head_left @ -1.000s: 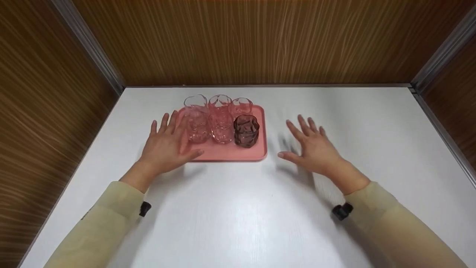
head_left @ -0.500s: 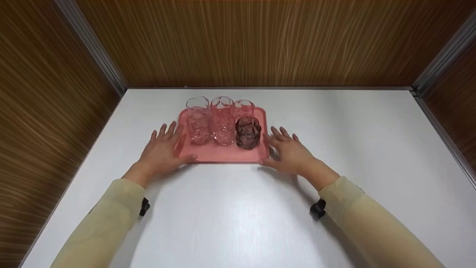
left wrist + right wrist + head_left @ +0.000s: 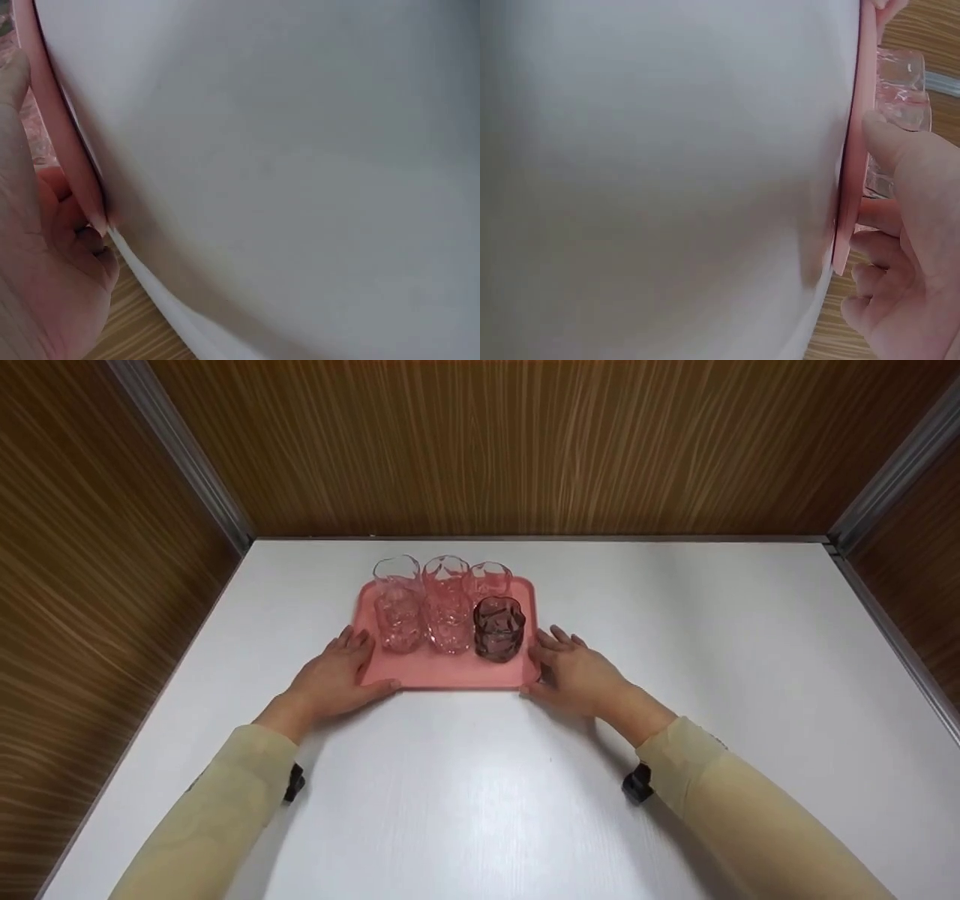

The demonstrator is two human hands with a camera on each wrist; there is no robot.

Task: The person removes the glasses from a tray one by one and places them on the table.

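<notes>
A pink tray (image 3: 442,671) lies flat on the white table, close to the back wall. It has rounded corners and a low rim. The left hand (image 3: 330,679) holds its left edge, thumb on the front corner and fingers curled at the side. The right hand (image 3: 576,673) holds its right edge the same way.

Glass cups stand upright on the tray, close together. The clear cups (image 3: 424,604) are bumpy and look pink from the tray under them. One dark cup (image 3: 498,630) stands at the front right. It is brownish and bumpy too, and shorter than the clear ones.
</notes>
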